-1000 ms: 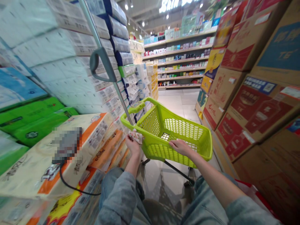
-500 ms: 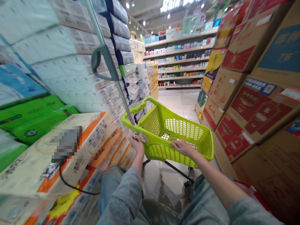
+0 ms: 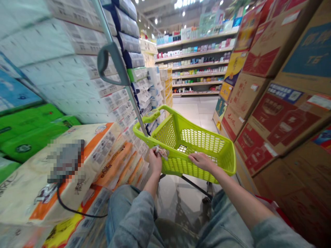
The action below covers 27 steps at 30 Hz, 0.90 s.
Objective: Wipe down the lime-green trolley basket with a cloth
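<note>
My two-handed hold on a green shopping cart (image 3: 178, 165).
My left hand (image 3: 155, 159) pinches a crumpled cloth (image 3: 163, 152), perhaps tissue; my right hand (image 3: 202, 161) curls closed over the near rim (image 3: 179, 155).

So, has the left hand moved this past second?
Yes: the left hand shifted along the green cart, away from the metal pole, toward the right hand.

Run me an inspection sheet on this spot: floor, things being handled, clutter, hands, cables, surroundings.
Surface: pale floor under the cart.
Things handled: green shopping cart; crumpled wipe at its side.
Clutter: dark object, pixelated, on a wrapped pack.
Hands: left hand pinches the wipe; right hand curls over the near rim.
Cables: black cable trailing toward the person's leg.
Surroundings: stacked packs left, cartons right, stocked shelves ahead.
</note>
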Each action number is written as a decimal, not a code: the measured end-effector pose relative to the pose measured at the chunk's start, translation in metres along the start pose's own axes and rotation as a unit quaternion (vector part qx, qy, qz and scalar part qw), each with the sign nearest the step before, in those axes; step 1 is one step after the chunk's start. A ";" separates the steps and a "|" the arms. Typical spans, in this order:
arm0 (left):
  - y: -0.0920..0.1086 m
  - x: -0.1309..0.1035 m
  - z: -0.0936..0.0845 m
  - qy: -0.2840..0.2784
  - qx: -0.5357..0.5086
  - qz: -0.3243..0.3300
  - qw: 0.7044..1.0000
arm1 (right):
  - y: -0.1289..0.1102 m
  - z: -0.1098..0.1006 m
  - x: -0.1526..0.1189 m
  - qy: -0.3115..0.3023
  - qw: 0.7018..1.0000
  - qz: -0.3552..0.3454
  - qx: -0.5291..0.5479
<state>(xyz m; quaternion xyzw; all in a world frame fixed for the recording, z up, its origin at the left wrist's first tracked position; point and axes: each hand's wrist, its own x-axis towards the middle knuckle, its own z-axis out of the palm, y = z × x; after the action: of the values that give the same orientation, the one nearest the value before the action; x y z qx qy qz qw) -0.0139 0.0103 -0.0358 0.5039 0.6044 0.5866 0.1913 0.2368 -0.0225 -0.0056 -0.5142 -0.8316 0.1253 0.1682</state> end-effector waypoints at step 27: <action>0.011 0.028 -0.021 0.211 -0.019 -0.013 0.977 | -0.002 0.003 -0.006 0.008 1.000 -0.017 0.000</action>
<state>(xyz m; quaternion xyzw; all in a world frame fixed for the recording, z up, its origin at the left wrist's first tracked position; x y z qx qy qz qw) -0.0386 0.0204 -0.0111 0.3571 0.6265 0.6886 0.0762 0.2362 -0.0289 -0.0079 -0.5013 -0.8387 0.1178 0.1769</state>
